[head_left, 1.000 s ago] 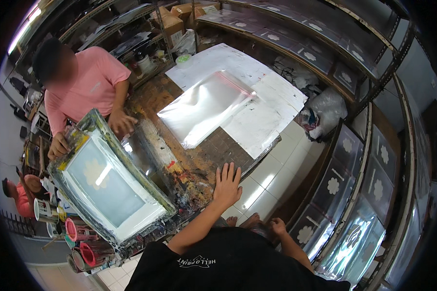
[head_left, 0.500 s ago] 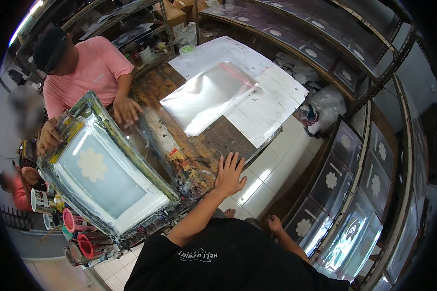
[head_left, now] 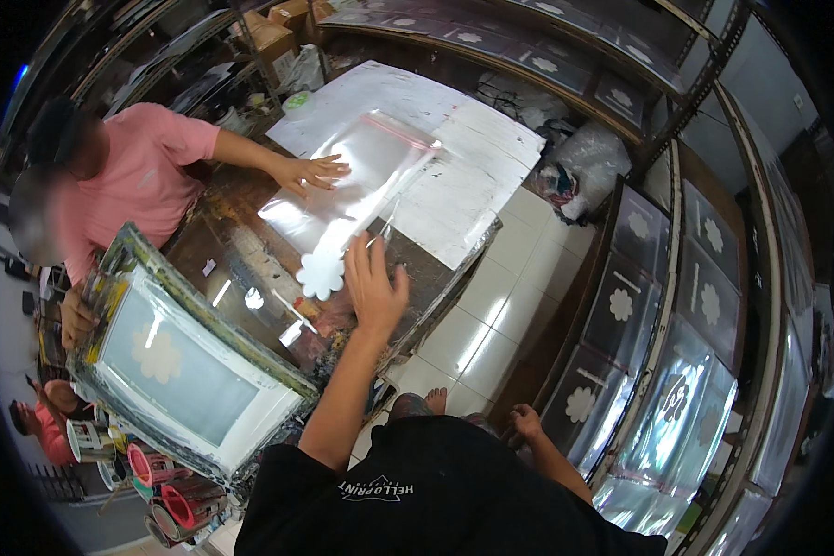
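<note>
My left hand [head_left: 374,283] reaches over the worktable, fingers stretched and apart, at the edge of a clear plastic bag printed with a white flower [head_left: 322,271]. Whether its fingertips touch the bag is unclear. Low at my side, my right hand [head_left: 525,423] hangs with loosely bent fingers and nothing visible in it. Across the table, a co-worker's hand [head_left: 311,173] lies on a stack of clear plastic bags [head_left: 380,171]. Their other hand [head_left: 77,320] holds the far end of a tilted screen-printing frame [head_left: 241,422], whose mesh carries a pale flower [head_left: 157,352].
White boards [head_left: 477,185] cover the far part of the stained table. To the right, rack shelves [head_left: 663,306] hold several flower-printed bags. Paint pots [head_left: 187,505] stand at lower left. A bulging plastic sack [head_left: 588,167] sits on the tiled floor [head_left: 491,315].
My left hand has left the table edge and reached forward. The co-worker's hand has moved from beside the frame onto the bag stack. A flower-printed bag now shows on the table.
</note>
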Demonstrator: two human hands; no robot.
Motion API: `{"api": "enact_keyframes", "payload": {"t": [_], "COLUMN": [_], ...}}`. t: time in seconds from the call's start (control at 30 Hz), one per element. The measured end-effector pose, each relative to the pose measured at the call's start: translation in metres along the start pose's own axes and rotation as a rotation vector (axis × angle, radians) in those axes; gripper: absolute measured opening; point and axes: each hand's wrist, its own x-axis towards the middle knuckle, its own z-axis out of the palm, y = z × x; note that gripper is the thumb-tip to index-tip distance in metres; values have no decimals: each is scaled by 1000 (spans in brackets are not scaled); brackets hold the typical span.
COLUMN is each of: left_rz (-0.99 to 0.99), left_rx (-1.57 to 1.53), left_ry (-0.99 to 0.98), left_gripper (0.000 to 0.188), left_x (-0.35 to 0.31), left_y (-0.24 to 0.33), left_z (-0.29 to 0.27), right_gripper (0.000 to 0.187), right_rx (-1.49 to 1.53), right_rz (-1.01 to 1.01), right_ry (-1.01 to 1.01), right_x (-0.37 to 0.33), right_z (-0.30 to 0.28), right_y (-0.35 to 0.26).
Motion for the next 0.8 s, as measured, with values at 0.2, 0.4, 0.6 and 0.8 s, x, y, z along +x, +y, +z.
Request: {"api": "enact_keyframes", "payload": {"t": [0.2, 0.4, 0.6, 0.8], "left_rz": [90, 159, 217, 396], "left_rx": [216, 243, 242, 10], "left_ry": [-428, -502, -539, -605], "left_gripper": [67, 50, 23, 14], "left_x": [2, -16, -40, -59], "left_y": [-38, 20, 32, 84], "left_z": [71, 67, 54, 33], "right_gripper": [40, 39, 23, 38], "right_rx": [158, 282, 477, 1260], "right_rz": [101, 103, -3, -204], "right_ry": [-57, 23, -73, -487], "right_x": [-27, -22, -11, -9], "right_z": [4, 6, -22, -96], "right_y": [17, 5, -113, -260]}}
